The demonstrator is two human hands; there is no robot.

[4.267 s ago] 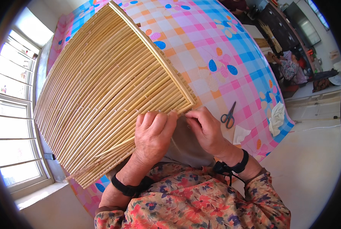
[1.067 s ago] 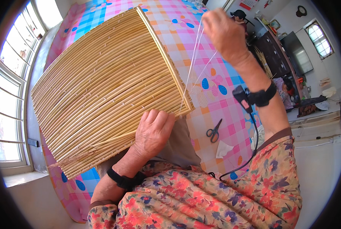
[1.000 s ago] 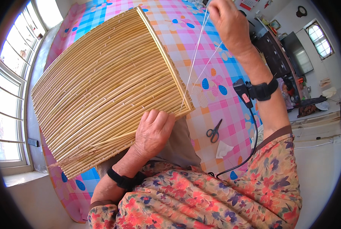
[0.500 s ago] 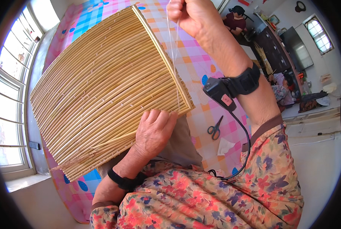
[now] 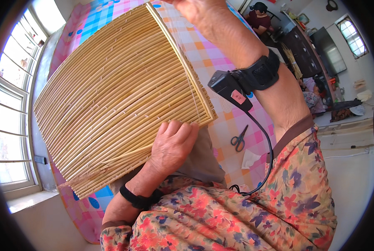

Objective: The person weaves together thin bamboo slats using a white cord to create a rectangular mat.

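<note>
A large mat of pale yellow reeds (image 5: 105,96), stitched with short white threads and bordered by doubled reeds on the right, lies across my lap. My left hand (image 5: 174,148) has its fingers curled over the near edge, close to the right corner. My right hand (image 5: 199,16) reaches up to the far right corner at the top edge of the picture; its fingertips are cut off. Thin white thread (image 5: 193,94) runs along the right border toward that hand. Black scissors (image 5: 239,140) and a white scrap (image 5: 250,161) lie right of the mat.
A checked, flowered cloth (image 5: 224,115) covers the surface beneath. A barred window (image 5: 11,138) is at the left. A person in dark red (image 5: 257,20) is at upper right, with a partly hidden person in patterned clothing lower down. A cabled black device (image 5: 233,88) is strapped to my right forearm.
My right hand rose high with the thread about a second ago, then moved left toward the mat's far corner, partly leaving the picture. My left hand stays on the near edge.
</note>
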